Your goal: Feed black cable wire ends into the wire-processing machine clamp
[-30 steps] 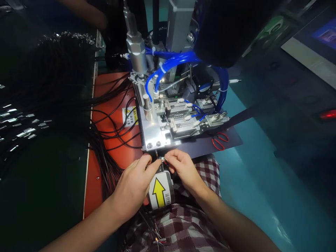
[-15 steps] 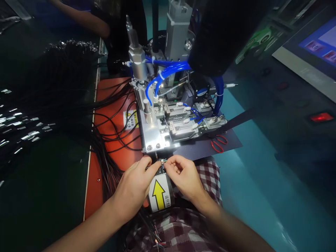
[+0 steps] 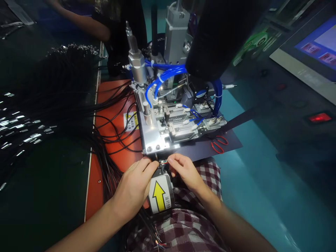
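Observation:
My left hand [image 3: 135,185] and my right hand [image 3: 183,171] meet at the front edge of a metal machine [image 3: 168,115]. Between their fingertips they pinch the stripped end of a thin cable [image 3: 163,162] with small coloured wires showing. The cable end lies over a black block just above a white label with a yellow arrow [image 3: 159,194]. Both hands are closed on the cable end, thumbs against forefingers.
A big bundle of black cables [image 3: 52,115] with metal tips spreads over the left side and the orange base plate [image 3: 115,115]. Blue air hoses [image 3: 168,71] loop over the machine. Red-handled scissors [image 3: 219,143] lie at right. Another person's arm [image 3: 84,24] is at the back left. A touchscreen [image 3: 315,49] is at right.
The view has shifted slightly. My fingers have moved the cable end a little forward toward the machine's front edge; both hands keep their pinch.

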`<state>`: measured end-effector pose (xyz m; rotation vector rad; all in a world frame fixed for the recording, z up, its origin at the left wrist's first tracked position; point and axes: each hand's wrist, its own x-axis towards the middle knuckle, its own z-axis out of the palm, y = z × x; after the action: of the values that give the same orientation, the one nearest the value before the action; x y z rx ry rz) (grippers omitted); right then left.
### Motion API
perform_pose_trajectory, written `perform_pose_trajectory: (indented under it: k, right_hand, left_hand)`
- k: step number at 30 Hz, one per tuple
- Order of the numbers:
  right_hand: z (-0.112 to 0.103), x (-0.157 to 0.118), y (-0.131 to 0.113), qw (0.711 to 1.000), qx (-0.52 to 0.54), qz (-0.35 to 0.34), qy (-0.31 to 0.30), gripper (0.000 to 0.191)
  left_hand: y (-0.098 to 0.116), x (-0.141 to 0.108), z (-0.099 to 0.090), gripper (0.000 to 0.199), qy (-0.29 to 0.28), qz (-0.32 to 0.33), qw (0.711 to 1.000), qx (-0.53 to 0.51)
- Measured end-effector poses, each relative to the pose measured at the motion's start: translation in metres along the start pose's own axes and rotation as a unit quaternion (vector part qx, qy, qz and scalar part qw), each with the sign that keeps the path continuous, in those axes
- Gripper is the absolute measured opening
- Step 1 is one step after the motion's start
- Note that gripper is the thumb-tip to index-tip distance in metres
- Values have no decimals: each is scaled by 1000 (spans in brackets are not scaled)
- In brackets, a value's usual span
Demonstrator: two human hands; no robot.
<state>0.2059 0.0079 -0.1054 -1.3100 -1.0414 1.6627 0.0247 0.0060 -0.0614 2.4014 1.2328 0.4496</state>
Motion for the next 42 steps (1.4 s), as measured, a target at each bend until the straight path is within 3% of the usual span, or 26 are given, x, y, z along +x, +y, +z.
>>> perform_pose_trajectory:
  k: [5, 10, 17, 27, 31, 34, 42]
  right_hand:
    - [8, 1, -2, 999, 10, -8, 29, 26]
    - [12, 3, 0, 996, 82, 33, 14, 27]
    - [11, 3, 2, 994, 102, 41, 10, 28]
    - [14, 0, 3, 999, 29, -4, 42, 26]
    - [14, 2, 4, 993, 103, 48, -4, 30]
    - [13, 2, 4, 993, 114, 42, -14, 29]
    - [17, 1, 4, 997, 66, -2, 29, 33]
  left_hand:
    - [5, 0, -6, 25, 5, 26, 994, 107]
    - [17, -5, -8, 35, -20, 36, 970, 240]
    - [22, -11, -4, 47, -27, 22, 970, 241]
    - [23, -9, -4, 42, -24, 37, 962, 270]
    - [21, -4, -5, 34, -30, 22, 972, 233]
    - [19, -2, -6, 35, -34, 10, 981, 190]
    - [11, -4, -1, 35, -45, 15, 993, 110]
